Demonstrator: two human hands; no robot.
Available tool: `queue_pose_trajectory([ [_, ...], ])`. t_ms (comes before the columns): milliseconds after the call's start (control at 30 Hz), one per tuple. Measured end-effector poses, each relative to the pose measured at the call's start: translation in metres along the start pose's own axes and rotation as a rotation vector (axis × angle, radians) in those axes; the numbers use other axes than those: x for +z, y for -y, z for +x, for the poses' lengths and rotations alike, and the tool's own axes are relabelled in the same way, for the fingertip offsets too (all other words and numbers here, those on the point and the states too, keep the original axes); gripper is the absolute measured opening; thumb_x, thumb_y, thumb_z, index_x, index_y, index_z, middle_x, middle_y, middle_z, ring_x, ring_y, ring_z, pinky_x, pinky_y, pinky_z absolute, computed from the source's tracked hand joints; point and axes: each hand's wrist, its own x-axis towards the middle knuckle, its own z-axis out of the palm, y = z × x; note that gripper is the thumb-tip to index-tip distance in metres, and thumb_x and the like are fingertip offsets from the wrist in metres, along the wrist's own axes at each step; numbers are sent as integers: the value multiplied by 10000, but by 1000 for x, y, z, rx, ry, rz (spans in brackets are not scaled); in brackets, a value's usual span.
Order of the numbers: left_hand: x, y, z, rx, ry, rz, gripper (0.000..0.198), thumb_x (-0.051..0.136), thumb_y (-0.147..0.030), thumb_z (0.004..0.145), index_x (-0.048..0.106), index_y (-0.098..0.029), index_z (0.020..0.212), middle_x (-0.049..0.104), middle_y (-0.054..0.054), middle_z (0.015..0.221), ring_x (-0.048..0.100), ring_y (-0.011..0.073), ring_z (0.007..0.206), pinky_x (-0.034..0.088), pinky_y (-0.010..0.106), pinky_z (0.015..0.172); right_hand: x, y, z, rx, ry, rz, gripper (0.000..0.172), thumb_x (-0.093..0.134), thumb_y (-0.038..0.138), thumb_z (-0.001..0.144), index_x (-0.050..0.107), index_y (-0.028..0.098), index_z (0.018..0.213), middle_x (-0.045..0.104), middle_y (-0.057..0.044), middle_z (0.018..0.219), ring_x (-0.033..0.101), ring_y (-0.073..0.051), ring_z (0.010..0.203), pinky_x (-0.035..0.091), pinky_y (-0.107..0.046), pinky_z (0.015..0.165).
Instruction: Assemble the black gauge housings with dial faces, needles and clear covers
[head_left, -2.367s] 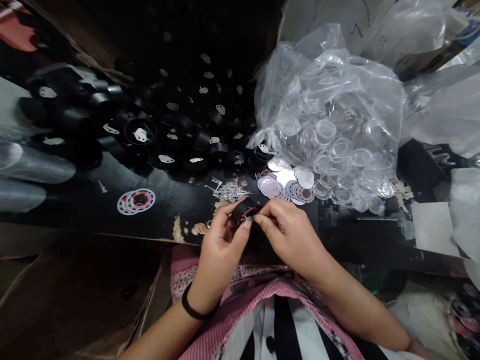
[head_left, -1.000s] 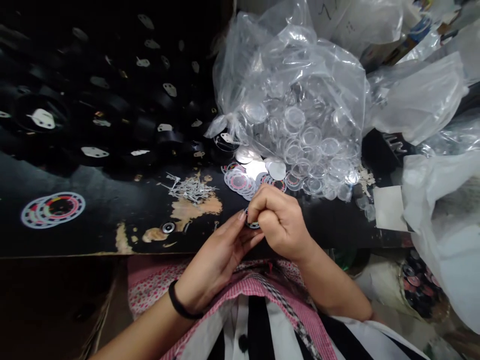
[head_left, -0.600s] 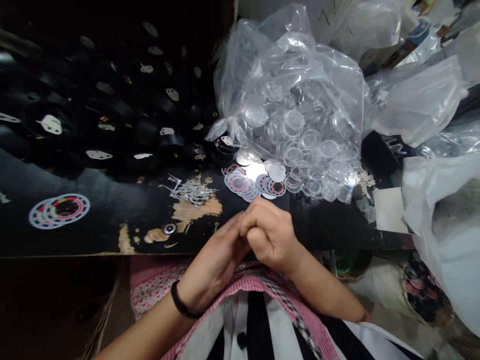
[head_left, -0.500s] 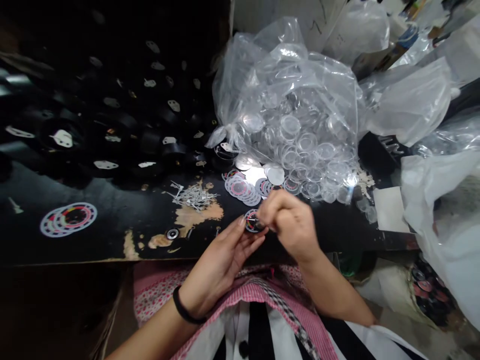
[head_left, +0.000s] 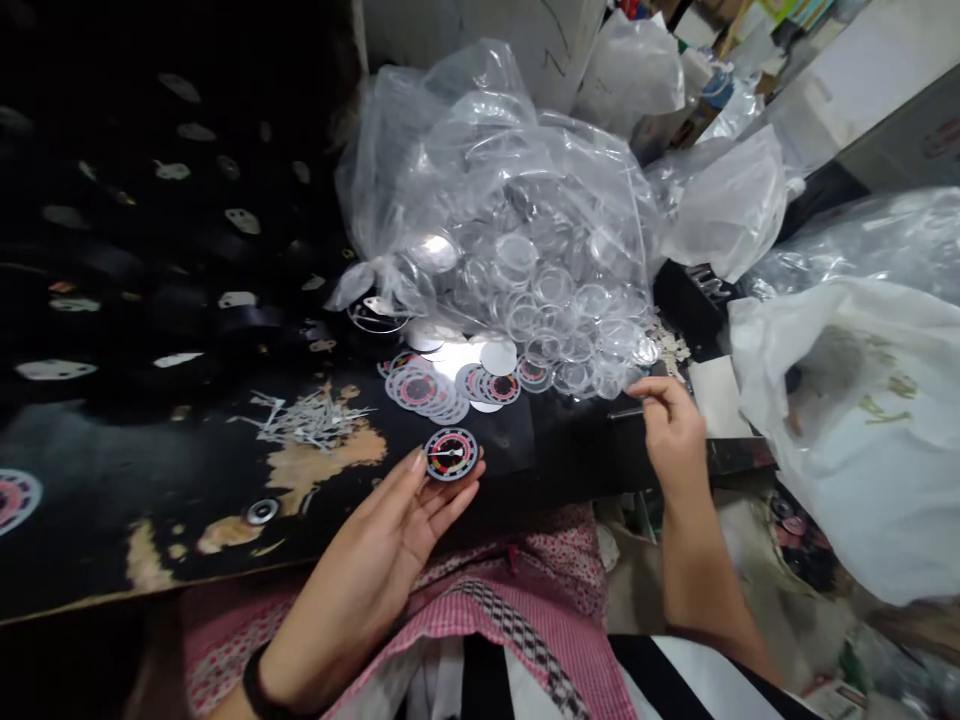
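Between the thumb and fingers of my left hand (head_left: 401, 515) is a round gauge (head_left: 451, 455), face up, its black, red and yellow dial carrying a white pointer. My right hand (head_left: 671, 430) is away to the right, beside the pile of clear plastic covers (head_left: 570, 320). Its fingers are curled with thumb and forefinger close together. A thin dark rod (head_left: 624, 413) shows at its fingertips; whether they grip it I cannot make out. Printed dial discs (head_left: 427, 390) lie overlapping just beyond the gauge. Left of them is a heap of white pointers (head_left: 311, 420).
A big clear plastic bag (head_left: 495, 150) spills the covers onto the black table (head_left: 517, 450). A small ringed metal part (head_left: 262, 512) lies near the front edge. At the right stands a white plastic bag (head_left: 862, 450). Blackish housings with white plates (head_left: 240, 300) fill the left.
My right hand has left the gauge and moved right to the edge of the cover pile. My left hand still holds the gauge, now fully in sight. The view has shifted right.
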Motion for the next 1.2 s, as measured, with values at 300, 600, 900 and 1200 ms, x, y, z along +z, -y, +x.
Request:
queue_pose_trajectory([
  [300, -6, -3, -9, 211, 7, 204, 396, 710, -464, 832, 698, -281, 1182, 662, 51, 1343, 615, 263, 1234, 554, 370, 979, 83, 98, -25, -509, 779, -260, 158, 517, 231, 965, 653, 151, 970, 681, -87, 941, 547, -224, 897, 396, -378, 854],
  [600, -12, 0, -6, 102, -79, 31, 260, 824, -398, 720, 758, -240, 916, 774, 29, 1009, 732, 195, 892, 611, 251, 745, 108, 102, -30, -560, 758, -368, 161, 464, 189, 932, 611, 144, 882, 665, -80, 865, 546, -210, 845, 391, -342, 810],
  [900, -16, 1, -2, 198, -15, 142, 454, 754, -430, 808, 680, -240, 1213, 669, 62, 1339, 614, 244, 1241, 557, 302, 980, 84, 66, 18, -106, 564, -164, 126, 588, 249, 915, 650, 172, 993, 674, -60, 985, 615, -164, 873, 450, -291, 800],
  [1200, -13, 5, 1, 185, -10, 121, 529, 796, -468, 749, 696, -176, 1178, 733, 107, 1207, 687, 270, 1100, 580, 388, 965, 84, 18, 45, 18, 392, -300, 254, 558, 266, 918, 674, 172, 1123, 696, -100, 1080, 646, -229, 957, 479, -392, 902],
])
